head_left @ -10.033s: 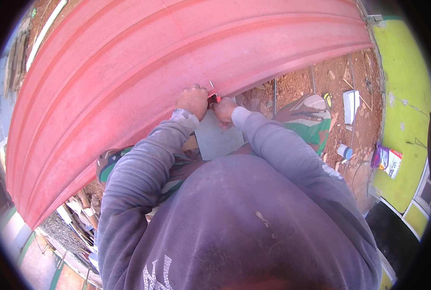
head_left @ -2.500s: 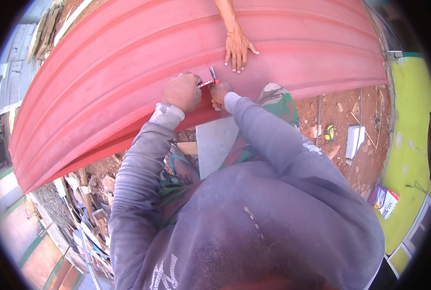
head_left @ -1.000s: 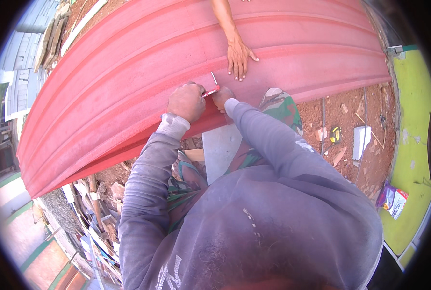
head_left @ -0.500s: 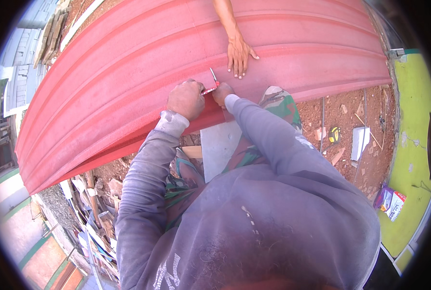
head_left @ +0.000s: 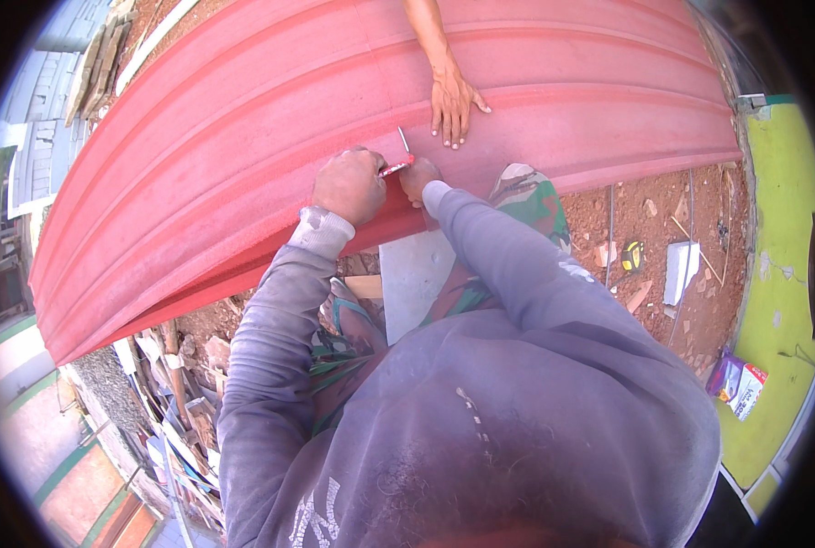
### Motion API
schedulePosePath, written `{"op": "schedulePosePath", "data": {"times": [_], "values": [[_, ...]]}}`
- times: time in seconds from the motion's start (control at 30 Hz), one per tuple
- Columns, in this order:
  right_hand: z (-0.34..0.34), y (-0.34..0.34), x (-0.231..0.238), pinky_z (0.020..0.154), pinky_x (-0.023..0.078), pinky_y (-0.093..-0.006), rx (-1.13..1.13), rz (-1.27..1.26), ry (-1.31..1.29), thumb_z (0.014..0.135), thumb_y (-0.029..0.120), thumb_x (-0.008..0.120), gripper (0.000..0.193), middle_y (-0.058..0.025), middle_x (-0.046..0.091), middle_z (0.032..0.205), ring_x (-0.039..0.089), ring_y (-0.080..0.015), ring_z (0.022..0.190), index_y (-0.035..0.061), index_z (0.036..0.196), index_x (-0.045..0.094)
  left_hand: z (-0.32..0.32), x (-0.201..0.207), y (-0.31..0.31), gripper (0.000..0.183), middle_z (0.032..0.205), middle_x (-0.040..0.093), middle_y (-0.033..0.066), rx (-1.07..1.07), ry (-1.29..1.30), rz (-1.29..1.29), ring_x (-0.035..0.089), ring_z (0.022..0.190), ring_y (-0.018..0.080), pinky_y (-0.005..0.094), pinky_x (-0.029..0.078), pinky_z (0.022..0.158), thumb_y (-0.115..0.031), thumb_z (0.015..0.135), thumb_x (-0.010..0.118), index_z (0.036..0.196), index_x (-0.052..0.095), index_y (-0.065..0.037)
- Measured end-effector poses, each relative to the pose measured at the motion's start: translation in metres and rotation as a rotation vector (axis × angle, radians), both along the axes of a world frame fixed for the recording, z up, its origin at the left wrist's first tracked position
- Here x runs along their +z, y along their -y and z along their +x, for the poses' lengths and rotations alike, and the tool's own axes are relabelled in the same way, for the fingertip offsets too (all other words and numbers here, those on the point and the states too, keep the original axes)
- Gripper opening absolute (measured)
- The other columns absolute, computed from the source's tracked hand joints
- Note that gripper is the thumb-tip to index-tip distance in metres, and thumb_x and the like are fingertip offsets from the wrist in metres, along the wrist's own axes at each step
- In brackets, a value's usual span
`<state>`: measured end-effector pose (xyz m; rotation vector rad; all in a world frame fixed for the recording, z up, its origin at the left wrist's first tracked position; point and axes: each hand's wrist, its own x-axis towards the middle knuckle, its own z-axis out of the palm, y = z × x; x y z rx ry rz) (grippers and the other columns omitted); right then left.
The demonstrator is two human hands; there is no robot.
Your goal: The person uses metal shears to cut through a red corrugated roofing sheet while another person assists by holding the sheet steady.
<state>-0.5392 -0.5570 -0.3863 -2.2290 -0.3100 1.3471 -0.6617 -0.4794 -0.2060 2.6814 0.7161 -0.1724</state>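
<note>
A large red ribbed metal sheet (head_left: 270, 146) spreads across the ground in front of me, its near edge lifted and bent at my hands. My left hand (head_left: 349, 187) is closed round the left end of a small red-and-white-handled tool (head_left: 396, 168) over that edge. From the tool's right end a thin metal piece (head_left: 403, 140) sticks up; its exact kind is unclear. My right hand (head_left: 419, 180) is curled tight against the right end and the sheet's edge, fingertips mostly hidden. Another person's hand (head_left: 451, 107) lies flat on the sheet just beyond.
A grey flat board (head_left: 415, 283) lies between my legs. On the red soil to the right are a yellow tape measure (head_left: 632, 256) and a white block (head_left: 682, 272). A purple-and-white packet (head_left: 738, 382) sits on a green ledge (head_left: 782, 274). Scrap wood (head_left: 174, 374) is piled at left.
My left hand has shifted slightly left and my right hand has turned a little. The red part of the tool shows more between them. The other person's hand stays put.
</note>
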Motion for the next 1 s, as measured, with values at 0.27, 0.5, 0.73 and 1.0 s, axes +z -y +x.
{"op": "schedulePosePath", "data": {"times": [0.27,0.5,0.73,1.0], "values": [[-0.001,0.003,-0.008,0.069,0.060,-0.0402,-0.013,0.051,0.065,0.099,0.037,0.046,0.052,-0.0260,0.070,0.083,0.072,-0.0339,0.066,-0.0113,0.100,0.066,0.004,0.006,0.000,0.025,0.098,0.069,0.0192,0.005,-0.037,0.007,0.066,0.094,0.0381,0.0479,0.054,0.084,-0.015,0.080,0.061,0.100,0.074,-0.008],[0.011,-0.001,-0.013,0.071,0.060,-0.0406,0.048,0.107,0.016,0.100,0.040,0.045,0.056,-0.0260,0.070,0.078,0.071,-0.0338,0.062,-0.0118,0.096,0.066,0.008,0.024,-0.009,0.026,0.099,0.069,0.0188,0.037,-0.043,-0.001,0.066,0.093,0.0384,0.0475,0.054,0.084,-0.015,0.080,0.060,0.101,0.074,-0.008],[0.001,-0.006,-0.018,0.081,0.057,-0.0455,0.083,0.086,0.218,0.099,0.038,0.046,0.053,-0.0295,0.069,0.087,0.071,-0.0397,0.081,-0.0101,0.097,0.068,0.006,0.018,-0.007,0.026,0.098,0.069,0.0197,0.030,-0.036,-0.027,0.066,0.092,0.0388,0.0476,0.054,0.083,-0.015,0.079,0.060,0.101,0.074,-0.008],[-0.003,-0.007,-0.031,0.091,0.052,-0.0500,0.052,0.077,0.314,0.098,0.037,0.048,0.050,-0.0326,0.066,0.102,0.065,-0.0442,0.102,-0.0073,0.097,0.070,0.008,0.020,-0.005,0.025,0.096,0.069,0.0196,0.034,-0.061,-0.019,0.066,0.091,0.0390,0.0477,0.054,0.083,-0.015,0.078,0.060,0.099,0.074,-0.008]]}}
